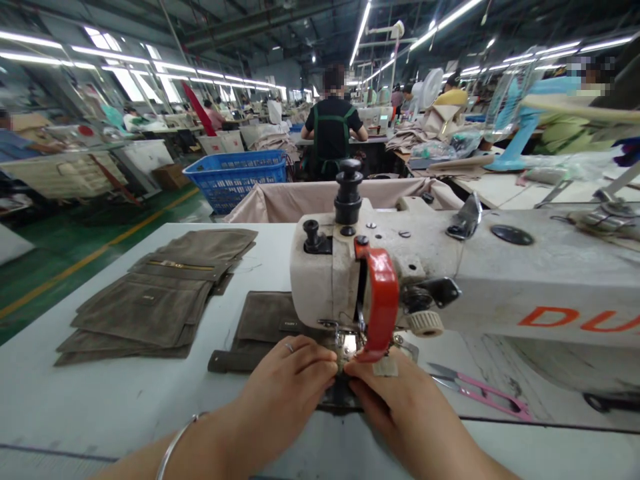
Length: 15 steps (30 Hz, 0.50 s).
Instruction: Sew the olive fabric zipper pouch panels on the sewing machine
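A dark brown fabric piece (266,319) with a small label lies partly under the head of a white sewing machine (320,267). My left hand (295,383), with a ring and a bracelet, has its fingers pressed together on the fabric, left of the needle area. Close on the right, my right hand (395,387) pinches at the same work, its fingertips near the presser foot (349,343). The fingertips almost meet; the fabric edge between them is mostly hidden. A red guard (383,303) arches in front of the needle.
On the left of the table (125,407) lies a stack of brown fabric pieces (145,300), one with a zipper. Pink-handled thread snips (493,397) rest right of my right hand. Behind the machine are a cloth-lined bin (295,200), a blue basket (240,177) and a seated person (334,127).
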### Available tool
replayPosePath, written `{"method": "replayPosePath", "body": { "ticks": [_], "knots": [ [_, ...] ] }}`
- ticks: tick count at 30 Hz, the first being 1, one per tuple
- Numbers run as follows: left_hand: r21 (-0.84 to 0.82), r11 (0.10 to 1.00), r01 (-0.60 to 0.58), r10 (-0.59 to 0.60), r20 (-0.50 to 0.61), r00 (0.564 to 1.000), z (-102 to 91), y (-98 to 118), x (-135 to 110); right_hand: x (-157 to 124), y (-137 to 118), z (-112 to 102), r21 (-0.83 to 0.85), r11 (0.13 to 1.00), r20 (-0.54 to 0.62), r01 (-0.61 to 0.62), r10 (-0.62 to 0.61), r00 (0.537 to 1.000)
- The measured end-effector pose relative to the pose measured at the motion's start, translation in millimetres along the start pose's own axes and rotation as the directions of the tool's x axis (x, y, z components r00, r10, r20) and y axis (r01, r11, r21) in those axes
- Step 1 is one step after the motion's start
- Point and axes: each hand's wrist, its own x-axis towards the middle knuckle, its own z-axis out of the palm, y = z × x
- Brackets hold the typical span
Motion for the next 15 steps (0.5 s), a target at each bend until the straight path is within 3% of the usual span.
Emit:
{"method": "replayPosePath", "body": {
  "ticks": [5,10,15],
  "knots": [
    [0.003,1.000,-0.010,0.010,-0.009,1.000,0.9,-0.4,-0.3,-3.2,0.3,2.6,-0.028,0.999,-0.058,0.022,-0.023,0.998],
    [0.004,0.999,-0.053,0.052,0.126,0.991,3.9,-4.9,-3.2,-6.6,2.3,2.9,-0.088,0.994,-0.083,0.069,-0.076,0.994],
    [-0.005,1.000,0.007,-0.006,0.179,0.984,3.9,-6.9,2.8,-6.9,3.5,2.5,-0.144,0.985,-0.069,0.093,-0.104,0.992]
  ]
}}
